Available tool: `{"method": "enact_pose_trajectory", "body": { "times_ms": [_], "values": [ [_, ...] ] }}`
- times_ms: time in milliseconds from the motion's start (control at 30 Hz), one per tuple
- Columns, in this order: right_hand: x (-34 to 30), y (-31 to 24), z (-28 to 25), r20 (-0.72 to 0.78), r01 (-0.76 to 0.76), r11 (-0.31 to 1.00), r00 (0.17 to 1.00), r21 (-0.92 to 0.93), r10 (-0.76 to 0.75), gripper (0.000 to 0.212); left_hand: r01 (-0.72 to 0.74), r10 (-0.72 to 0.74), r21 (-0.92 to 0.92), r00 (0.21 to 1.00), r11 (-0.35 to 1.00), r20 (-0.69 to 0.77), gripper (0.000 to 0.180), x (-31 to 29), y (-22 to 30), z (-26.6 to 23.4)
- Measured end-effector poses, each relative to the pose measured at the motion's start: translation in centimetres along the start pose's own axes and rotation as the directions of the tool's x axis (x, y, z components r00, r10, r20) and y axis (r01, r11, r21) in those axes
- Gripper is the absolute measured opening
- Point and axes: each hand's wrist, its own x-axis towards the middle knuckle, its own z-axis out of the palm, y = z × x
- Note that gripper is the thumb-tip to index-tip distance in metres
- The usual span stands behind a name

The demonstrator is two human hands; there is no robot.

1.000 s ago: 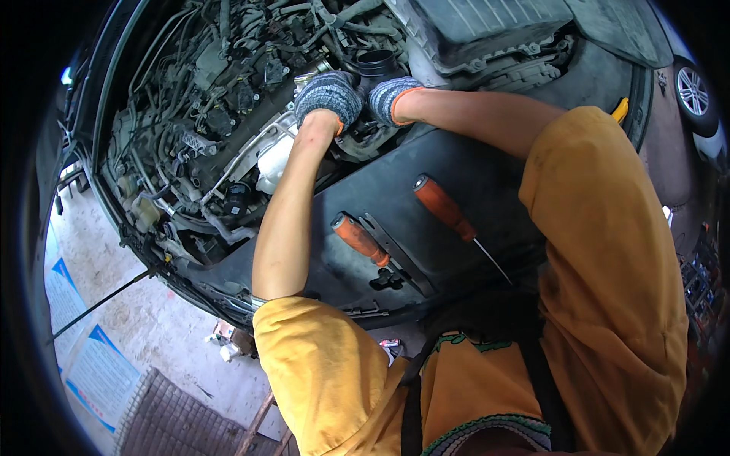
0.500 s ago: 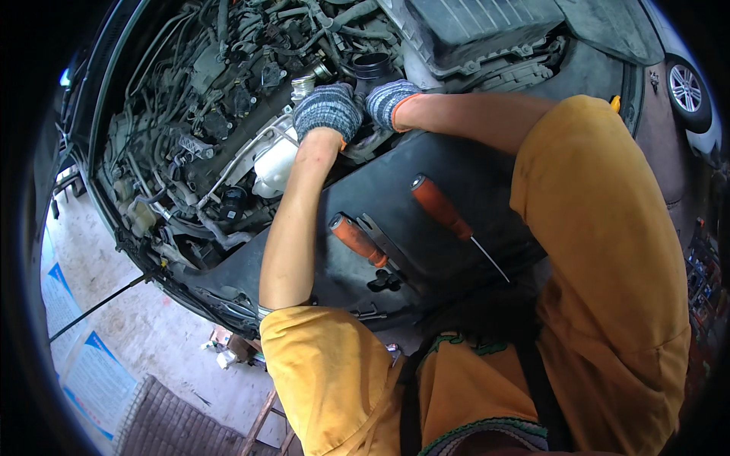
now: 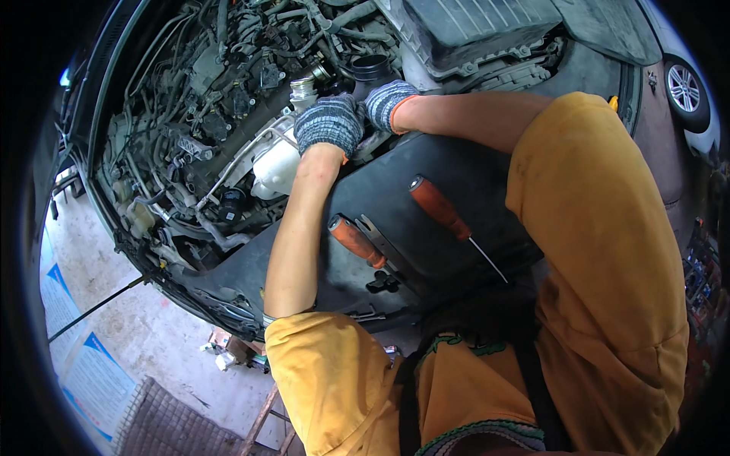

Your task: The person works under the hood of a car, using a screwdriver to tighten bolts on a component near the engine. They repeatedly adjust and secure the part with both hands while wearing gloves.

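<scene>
My left hand (image 3: 328,125), in a grey knitted glove with an orange cuff, is down in the engine bay beside a silver metal housing (image 3: 275,169). A ribbed silver pipe fitting (image 3: 303,93) stands just beyond it. Close by on the right, my right hand (image 3: 388,105), gloved alike, rests below a round black hose opening (image 3: 372,67). Both hands look curled, fingers turned down and inward. Whatever they grip is hidden beneath the gloves.
On the black fender lie an orange-handled screwdriver (image 3: 441,208), a second orange-handled tool (image 3: 356,240), grey metal pliers-like arms (image 3: 380,242) and a small black clip (image 3: 382,283). A black air filter box (image 3: 479,30) sits far right. Another car's wheel (image 3: 684,87) shows beyond.
My left hand and forearm have shifted slightly right and toward me, showing more of the silver fitting. My right hand has hardly moved. The tools on the fender lie as before.
</scene>
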Motion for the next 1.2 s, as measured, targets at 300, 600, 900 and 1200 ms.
{"method": "enact_pose_trajectory", "body": {
  "times_ms": [300,600,900,1200],
  "values": [
    [0.5,0.0,0.6,-0.001,0.012,0.999,1.0,-0.05,-0.012,0.033,0.012,-0.011,0.013,0.999,1.0,-0.03,0.027,0.1,0.0,-0.7],
    [0.4,-0.1,0.7,-0.04,-0.011,0.999,0.999,-0.034,0.01,0.031,-0.034,0.033,0.062,0.999,0.997,0.02,0.032,-0.4,1.0,-0.3],
    [-0.2,-0.3,0.3,-0.005,-0.008,0.998,1.0,-0.061,0.008,0.031,0.016,-0.016,-0.006,1.0,1.0,-0.024,0.029,0.3,0.7,-0.6],
    [7.1,0.0,5.8,0.234,0.154,0.986,0.963,-0.068,-0.135,0.03,-0.03,0.032,0.07,0.999,0.997,-0.033,0.025,1.6,0.3,-0.7]
  ]
}}
